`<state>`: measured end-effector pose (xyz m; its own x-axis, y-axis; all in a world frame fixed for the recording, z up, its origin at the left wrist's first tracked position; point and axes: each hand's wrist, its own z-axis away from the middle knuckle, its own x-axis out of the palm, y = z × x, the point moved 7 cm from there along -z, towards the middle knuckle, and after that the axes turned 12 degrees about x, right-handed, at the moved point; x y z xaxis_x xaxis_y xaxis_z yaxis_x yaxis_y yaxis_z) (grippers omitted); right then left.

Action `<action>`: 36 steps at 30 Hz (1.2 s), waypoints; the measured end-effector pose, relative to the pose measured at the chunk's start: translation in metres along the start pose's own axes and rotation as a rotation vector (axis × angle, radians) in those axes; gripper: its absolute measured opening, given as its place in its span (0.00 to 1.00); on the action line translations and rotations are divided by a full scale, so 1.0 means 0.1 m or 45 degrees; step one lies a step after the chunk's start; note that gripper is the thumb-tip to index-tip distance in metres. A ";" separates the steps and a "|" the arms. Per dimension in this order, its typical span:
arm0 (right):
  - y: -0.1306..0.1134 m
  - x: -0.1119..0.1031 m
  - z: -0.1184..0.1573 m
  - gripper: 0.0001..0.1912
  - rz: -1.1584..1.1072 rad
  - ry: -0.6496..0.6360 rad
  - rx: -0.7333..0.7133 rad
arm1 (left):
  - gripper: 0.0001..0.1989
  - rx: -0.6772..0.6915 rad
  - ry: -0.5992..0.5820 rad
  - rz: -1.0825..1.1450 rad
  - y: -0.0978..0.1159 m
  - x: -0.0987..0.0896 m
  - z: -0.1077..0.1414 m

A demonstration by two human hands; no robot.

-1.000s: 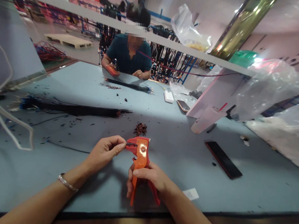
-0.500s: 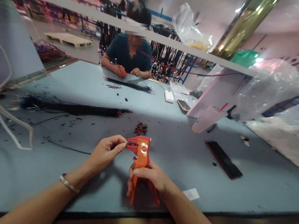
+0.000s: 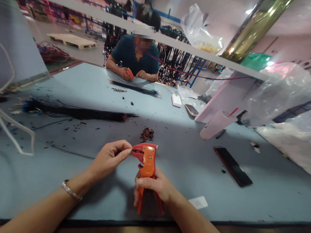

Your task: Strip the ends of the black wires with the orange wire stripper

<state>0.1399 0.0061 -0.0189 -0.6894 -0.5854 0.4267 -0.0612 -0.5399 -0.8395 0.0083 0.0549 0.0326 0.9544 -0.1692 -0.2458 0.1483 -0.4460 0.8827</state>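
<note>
Running back from a dark near edge, the blue-grey worktop carries everything in hand. At its far edge sits a co-worker in a dark teal top, holding an orange tool behind a shorter wire bundle. A longer black wire bundle stretches from near the left edge toward the middle. The right hand, above the near edge, has its fingers wrapped around the handles of red-and-orange wire strippers, thumb lying across the orange grip. The left hand meets the strippers' red nose, thumb and forefinger pinched together on a thin dark wire; its tip is too small to make out. Right of the strippers, a pale cup with a red straw stands beyond a black phone. A white label lies by the right forearm, close to the near edge. Small dark offcuts are heaped just beyond the strippers. Slightest is the dark wire, trailing from the left hand toward the left edge.
</note>
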 end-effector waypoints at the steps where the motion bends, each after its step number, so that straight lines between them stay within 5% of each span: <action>1: 0.00 0.00 0.00 0.16 0.002 0.002 0.003 | 0.14 0.009 -0.004 -0.003 0.01 0.00 0.00; 36: 0.04 0.02 -0.07 0.18 0.053 -0.001 0.055 | 0.12 0.014 0.042 -0.026 0.07 -0.01 -0.03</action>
<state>0.1334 0.0074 -0.0238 -0.6904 -0.6080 0.3922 -0.0016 -0.5407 -0.8412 0.0091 0.0547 0.0399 0.9593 -0.1312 -0.2502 0.1651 -0.4585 0.8732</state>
